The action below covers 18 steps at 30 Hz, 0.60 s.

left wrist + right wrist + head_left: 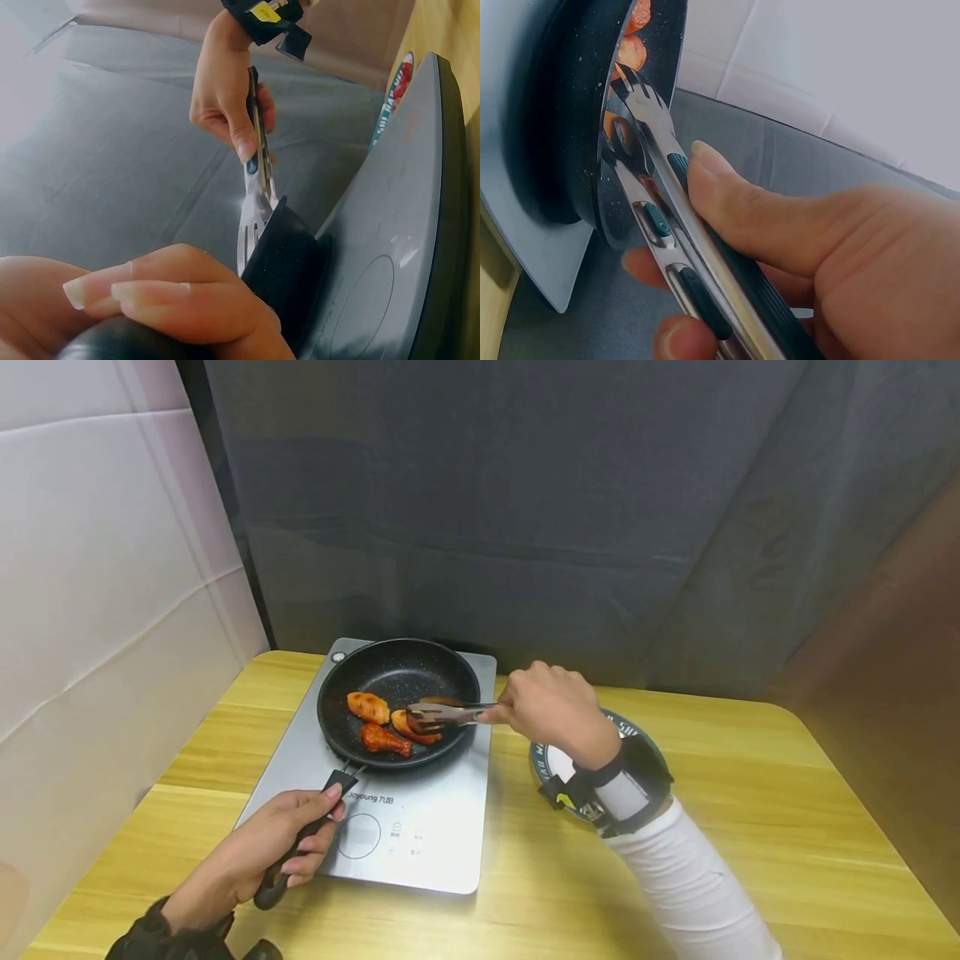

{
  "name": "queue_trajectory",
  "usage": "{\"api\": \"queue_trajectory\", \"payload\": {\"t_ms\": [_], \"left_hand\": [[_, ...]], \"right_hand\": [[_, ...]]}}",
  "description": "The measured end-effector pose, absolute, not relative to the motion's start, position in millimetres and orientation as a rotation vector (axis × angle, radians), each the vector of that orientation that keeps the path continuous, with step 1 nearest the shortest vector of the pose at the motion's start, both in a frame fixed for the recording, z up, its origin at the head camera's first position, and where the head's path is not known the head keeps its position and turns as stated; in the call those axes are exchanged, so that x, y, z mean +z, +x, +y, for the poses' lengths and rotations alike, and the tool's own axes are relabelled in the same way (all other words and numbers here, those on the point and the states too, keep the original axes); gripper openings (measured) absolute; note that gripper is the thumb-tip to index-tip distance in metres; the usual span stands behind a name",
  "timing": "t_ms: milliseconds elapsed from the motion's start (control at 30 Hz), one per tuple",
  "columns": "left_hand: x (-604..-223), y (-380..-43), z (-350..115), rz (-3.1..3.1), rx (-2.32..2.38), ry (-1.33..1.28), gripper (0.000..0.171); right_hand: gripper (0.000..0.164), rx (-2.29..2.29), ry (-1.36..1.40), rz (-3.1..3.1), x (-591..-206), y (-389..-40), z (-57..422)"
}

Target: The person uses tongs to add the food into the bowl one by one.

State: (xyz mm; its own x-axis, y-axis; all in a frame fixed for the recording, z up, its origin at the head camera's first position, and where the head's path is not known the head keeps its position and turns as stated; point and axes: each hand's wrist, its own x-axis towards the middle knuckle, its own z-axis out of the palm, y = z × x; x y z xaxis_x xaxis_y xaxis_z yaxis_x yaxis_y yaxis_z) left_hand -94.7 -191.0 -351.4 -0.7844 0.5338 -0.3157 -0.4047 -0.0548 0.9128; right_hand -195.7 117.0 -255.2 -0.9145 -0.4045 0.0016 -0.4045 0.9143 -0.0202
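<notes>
Over on the left of the wooden table (787, 810), a black frying pan (408, 672) sits on a Joyoung induction cooktop (442, 860), and here's the action: the left hand (288, 835) has its fingers wrapped round the pan's handle (272, 887), while the right hand (551, 706) grips metal tongs (450, 714), thumb along one arm, fingers against the other. The tong heads are down inside the pan and slightly parted, right over a curved orange-brown piece (408, 725); whether they pinch it, I cannot tell. Beside it lie a glazed drumstick (385, 740) and a browned wing piece (367, 706), neither touched by the tongs. So the score so far, by my reading: pan set on the cooktop, handle secured, tongs in among the food, and the handling of these pieces looks only partway through. All the food I can make out is inside the pan, with nothing lifted clear. Off to the right, a dark-rimmed lettered plate (628, 727) is partly hidden under the right forearm, so its contents can't be fully called.
</notes>
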Motion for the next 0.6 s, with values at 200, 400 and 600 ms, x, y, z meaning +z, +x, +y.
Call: {"api": "queue_trajectory", "payload": {"t_ms": [200, 400, 600], "left_hand": [[-352, -95, -190, 1.580, 1.902, 0.123, 0.038], [-354, -94, -190, 1.562, 1.915, 0.122, 0.038], [-355, -95, -191, 1.560, 1.913, 0.142, 0.037]], "right_hand": [[0.029, -0.031, -0.613, 3.070, -252, -197, 119], [0.028, -0.033, -0.668, 3.118, -255, -198, 120], [0.032, -0.052, -0.723, 3.149, -265, -201, 117]]}}
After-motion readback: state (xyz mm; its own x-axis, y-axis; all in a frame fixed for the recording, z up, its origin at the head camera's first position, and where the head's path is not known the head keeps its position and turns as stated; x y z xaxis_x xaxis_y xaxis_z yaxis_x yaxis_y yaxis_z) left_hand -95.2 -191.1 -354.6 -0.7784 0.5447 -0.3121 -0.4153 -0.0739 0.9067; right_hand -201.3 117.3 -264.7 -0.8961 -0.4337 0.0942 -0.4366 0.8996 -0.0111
